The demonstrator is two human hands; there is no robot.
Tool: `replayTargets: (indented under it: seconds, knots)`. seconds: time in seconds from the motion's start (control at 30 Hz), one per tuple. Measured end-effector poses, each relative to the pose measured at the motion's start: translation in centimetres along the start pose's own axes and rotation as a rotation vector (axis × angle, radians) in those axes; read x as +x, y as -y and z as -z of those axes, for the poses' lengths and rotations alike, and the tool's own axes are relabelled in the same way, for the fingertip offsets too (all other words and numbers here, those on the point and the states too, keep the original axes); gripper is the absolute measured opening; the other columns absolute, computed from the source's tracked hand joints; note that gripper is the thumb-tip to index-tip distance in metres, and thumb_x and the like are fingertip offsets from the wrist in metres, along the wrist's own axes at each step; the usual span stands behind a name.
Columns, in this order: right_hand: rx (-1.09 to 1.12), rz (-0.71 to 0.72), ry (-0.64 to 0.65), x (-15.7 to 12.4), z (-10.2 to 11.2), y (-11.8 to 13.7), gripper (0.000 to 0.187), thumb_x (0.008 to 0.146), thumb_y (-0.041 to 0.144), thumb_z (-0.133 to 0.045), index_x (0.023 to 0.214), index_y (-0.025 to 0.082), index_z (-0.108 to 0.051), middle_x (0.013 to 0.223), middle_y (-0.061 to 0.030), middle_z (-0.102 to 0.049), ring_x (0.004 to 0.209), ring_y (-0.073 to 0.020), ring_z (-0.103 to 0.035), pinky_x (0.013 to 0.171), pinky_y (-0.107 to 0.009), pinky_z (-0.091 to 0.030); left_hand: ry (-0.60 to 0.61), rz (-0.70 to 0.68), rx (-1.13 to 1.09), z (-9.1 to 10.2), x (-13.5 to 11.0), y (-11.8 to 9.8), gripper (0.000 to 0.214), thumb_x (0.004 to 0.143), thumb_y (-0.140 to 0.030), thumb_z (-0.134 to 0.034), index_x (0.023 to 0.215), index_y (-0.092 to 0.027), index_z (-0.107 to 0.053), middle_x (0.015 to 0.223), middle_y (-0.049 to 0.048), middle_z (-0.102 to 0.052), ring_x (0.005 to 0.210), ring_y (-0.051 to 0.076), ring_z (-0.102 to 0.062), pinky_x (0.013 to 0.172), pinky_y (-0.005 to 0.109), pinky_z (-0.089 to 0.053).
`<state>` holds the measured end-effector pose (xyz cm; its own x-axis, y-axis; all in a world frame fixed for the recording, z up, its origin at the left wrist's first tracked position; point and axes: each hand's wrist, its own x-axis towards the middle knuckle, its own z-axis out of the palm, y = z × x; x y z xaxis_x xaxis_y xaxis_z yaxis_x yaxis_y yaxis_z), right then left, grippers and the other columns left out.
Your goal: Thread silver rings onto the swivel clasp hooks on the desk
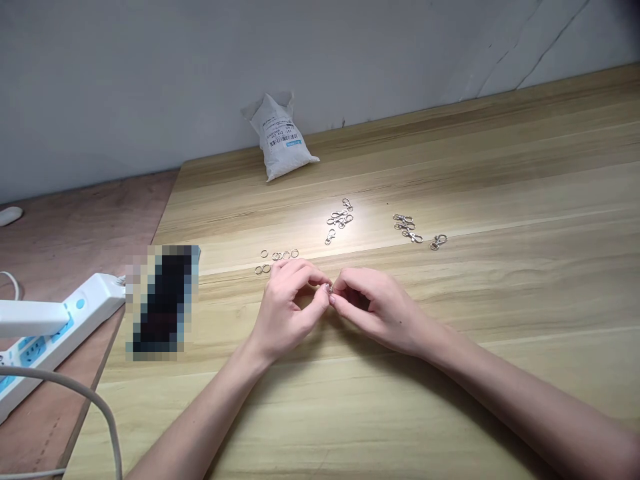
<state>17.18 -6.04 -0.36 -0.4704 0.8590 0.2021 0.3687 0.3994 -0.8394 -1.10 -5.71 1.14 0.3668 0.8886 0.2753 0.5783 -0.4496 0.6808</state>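
My left hand (293,303) and my right hand (375,303) meet over the wooden table, thumb and forefinger of each pinched together. Between the fingertips glints a small shiny metal piece (329,288), mostly covered, so its exact kind does not show. Just beyond my left hand lie several loose split rings (286,255), some partly behind its knuckles. Farther back is a loose group of swivel lobster clasps (340,219). To the right lie several clasps with rings on them (405,227), and another clasp with a ring (439,242) sits slightly apart.
A white plastic bag with a printed label (285,143) stands against the wall at the back. On the left are a pixelated dark rectangular object (167,300), a white power strip (60,340) and a grey cable (95,397) curving across the lower corner.
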Motion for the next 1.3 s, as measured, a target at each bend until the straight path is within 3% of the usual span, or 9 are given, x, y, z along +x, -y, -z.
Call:
replayTargets:
  seconds: [1.3]
  knots:
    - [-0.084, 0.018, 0.032, -0.07, 0.15, 0.00, 0.016, 0.088, 0.017, -0.052, 0.072, 0.019, -0.049, 0.067, 0.0013, -0.053, 0.061, -0.0116, -0.043, 0.059, -0.026, -0.033, 0.136, 0.000, 0.037, 0.07, 0.05, 0.20, 0.017, 0.092, -0.020, -0.047, 0.084, -0.020, -0.063, 0.077, 0.0004, -0.063, 0.075, 0.016, -0.055, 0.081, 0.034, -0.039]
